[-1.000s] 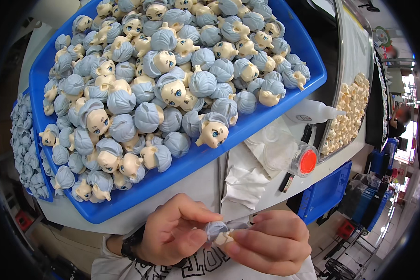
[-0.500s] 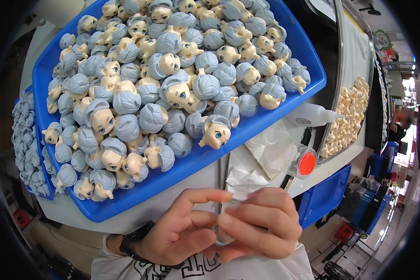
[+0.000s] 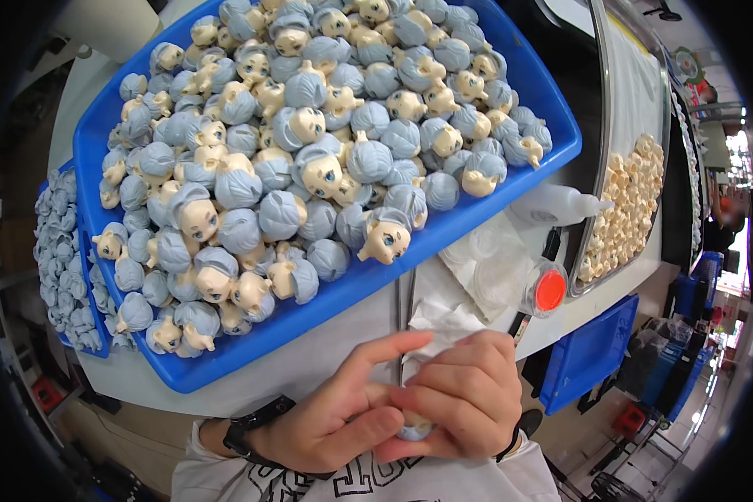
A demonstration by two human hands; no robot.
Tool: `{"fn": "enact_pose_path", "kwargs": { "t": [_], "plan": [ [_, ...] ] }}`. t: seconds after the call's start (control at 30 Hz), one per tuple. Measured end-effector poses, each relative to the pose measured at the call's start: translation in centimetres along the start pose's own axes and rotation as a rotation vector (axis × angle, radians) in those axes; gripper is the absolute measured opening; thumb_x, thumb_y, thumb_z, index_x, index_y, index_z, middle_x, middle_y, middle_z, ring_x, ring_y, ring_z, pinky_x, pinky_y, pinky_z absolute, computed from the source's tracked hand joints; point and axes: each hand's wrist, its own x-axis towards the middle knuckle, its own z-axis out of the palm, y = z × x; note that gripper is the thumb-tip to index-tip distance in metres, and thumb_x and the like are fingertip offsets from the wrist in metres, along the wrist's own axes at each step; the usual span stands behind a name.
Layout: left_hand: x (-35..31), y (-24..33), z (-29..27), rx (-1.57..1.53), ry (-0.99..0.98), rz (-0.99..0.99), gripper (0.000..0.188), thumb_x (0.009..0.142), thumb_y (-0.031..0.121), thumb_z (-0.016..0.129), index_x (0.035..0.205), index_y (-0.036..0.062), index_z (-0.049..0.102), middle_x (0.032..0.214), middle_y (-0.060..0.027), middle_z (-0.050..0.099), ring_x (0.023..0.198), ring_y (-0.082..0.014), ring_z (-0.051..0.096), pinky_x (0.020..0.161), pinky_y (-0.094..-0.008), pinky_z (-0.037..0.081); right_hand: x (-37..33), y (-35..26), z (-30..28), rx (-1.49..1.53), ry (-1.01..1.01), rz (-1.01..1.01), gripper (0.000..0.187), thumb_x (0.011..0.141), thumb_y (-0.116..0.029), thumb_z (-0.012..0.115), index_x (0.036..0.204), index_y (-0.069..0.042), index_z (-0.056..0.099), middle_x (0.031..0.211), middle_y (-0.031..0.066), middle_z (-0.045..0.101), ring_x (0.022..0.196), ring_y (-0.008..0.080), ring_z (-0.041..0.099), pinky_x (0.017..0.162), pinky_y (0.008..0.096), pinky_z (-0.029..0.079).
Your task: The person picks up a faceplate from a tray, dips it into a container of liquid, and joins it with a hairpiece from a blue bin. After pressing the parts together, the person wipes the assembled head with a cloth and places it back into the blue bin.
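Both my hands meet close to my chest at the bottom of the view. My left hand (image 3: 335, 418) and my right hand (image 3: 464, 393) wrap together around one small doll head (image 3: 413, 431) with blue-grey hair, mostly hidden by the fingers. My left index finger stretches out over a white cloth (image 3: 443, 322). A black watch sits on my left wrist. Just above my hands, a big blue tray (image 3: 226, 360) is heaped with several doll heads (image 3: 309, 159) with blue-grey hair and pale faces.
A second blue tray (image 3: 58, 251) of blue-grey hair pieces lies at the left. At the right are a white squeeze bottle (image 3: 556, 205), a round clear container with a red lid (image 3: 548, 290), and a metal tray (image 3: 627, 201) of beige doll parts. Blue crates stand below.
My hands have closed together over the doll head, which showed between my fingers a second ago. They shifted slightly right and nearer the cloth.
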Motion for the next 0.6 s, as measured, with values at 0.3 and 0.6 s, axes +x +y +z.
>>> {"fn": "enact_pose_path", "kwargs": {
  "t": [0.3, 0.6],
  "plan": [
    [0.4, -0.2, 0.2, 0.074, -0.053, 0.032, 0.082, 0.081, 0.031, 0.068, 0.137, 0.0014, 0.016, 0.085, -0.0050, 0.052, 0.073, -0.0089, 0.048, 0.065, -0.0224, 0.039, -0.7, -0.6, -0.5, 0.022, 0.179, -0.052, 0.042, 0.064, -0.045, 0.076, 0.074, -0.005, 0.066, 0.065, 0.0016, 0.059, 0.057, 0.0153, 0.054, 0.054, 0.0287, 0.037],
    [-4.7, 4.1, 1.6, 0.939, 0.299, 0.224, 0.054, 0.078, 0.020, 0.069, 0.122, 0.0015, 0.043, 0.095, -0.0100, 0.059, 0.077, -0.0132, 0.056, 0.063, -0.0253, 0.044, -4.9, -1.2, -1.8, 0.265, 0.260, 0.024, 0.091, 0.056, -0.052, 0.076, 0.121, 0.006, 0.048, 0.101, 0.0218, 0.056, 0.086, 0.0316, 0.054, 0.074, 0.0419, 0.043]
  ]
}}
